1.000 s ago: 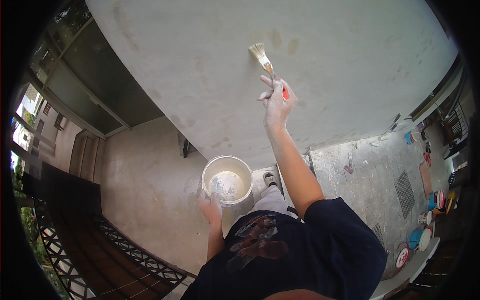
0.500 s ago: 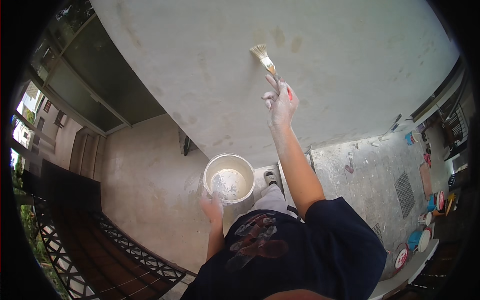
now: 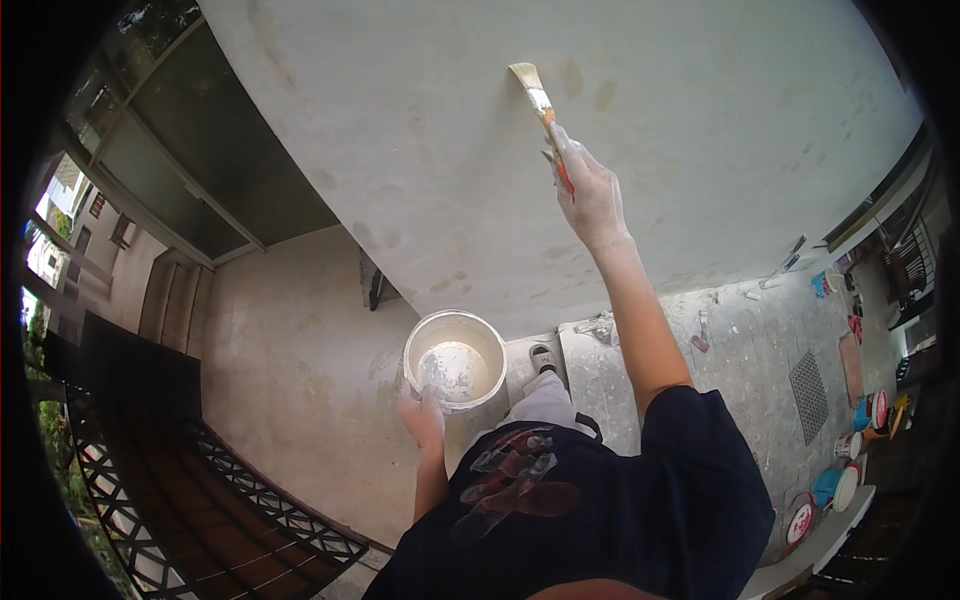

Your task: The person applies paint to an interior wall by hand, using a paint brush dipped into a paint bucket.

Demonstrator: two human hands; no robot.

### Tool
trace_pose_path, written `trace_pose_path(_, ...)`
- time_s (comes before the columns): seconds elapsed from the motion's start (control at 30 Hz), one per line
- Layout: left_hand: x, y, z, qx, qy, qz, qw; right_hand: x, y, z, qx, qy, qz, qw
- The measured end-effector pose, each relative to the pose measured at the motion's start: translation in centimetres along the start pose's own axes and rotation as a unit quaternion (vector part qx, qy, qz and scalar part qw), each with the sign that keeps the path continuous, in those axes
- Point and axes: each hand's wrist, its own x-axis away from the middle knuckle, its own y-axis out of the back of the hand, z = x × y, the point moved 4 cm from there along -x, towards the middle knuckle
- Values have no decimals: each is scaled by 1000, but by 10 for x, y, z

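My right hand [image 3: 592, 195], coated in whitish powder or paint, grips a paintbrush [image 3: 538, 100] by its orange-red handle. The pale bristles touch the light grey wall [image 3: 430, 160], close to a few darker damp-looking patches. My left hand [image 3: 422, 418] holds the rim of a white bucket [image 3: 497, 345] at waist height, its thumb over the near edge. Inside the bucket lies some whitish liquid or residue, low down, with greyish flecks. The left fingers under the bucket are hidden.
A dark metal railing [image 3: 265, 490] runs along the lower left. Glass panels [image 3: 215, 130] stand beyond the wall's left edge. On the right, the stained floor [image 3: 735, 390] carries a floor grate [image 3: 808, 395], and several paint buckets [image 3: 830, 487] line the far side.
My right hand has moved up and to the right, turning so its back shows more. The bristles, fanned before, now look narrower. The bucket has barely shifted.
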Motion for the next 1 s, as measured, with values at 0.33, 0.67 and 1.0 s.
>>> trace_pose_path(0.33,-6,3,17,-76,-84,-44,993,24,4,-7,102,-40,290,951)
trace_pose_path(0.67,3,-11,-23,-58,-63,-4,996,-8,20,-4,154,43,226,961)
trace_pose_path(1.0,5,-11,-30,-145,-144,-12,979,-39,39,-9,95,22,214,972)
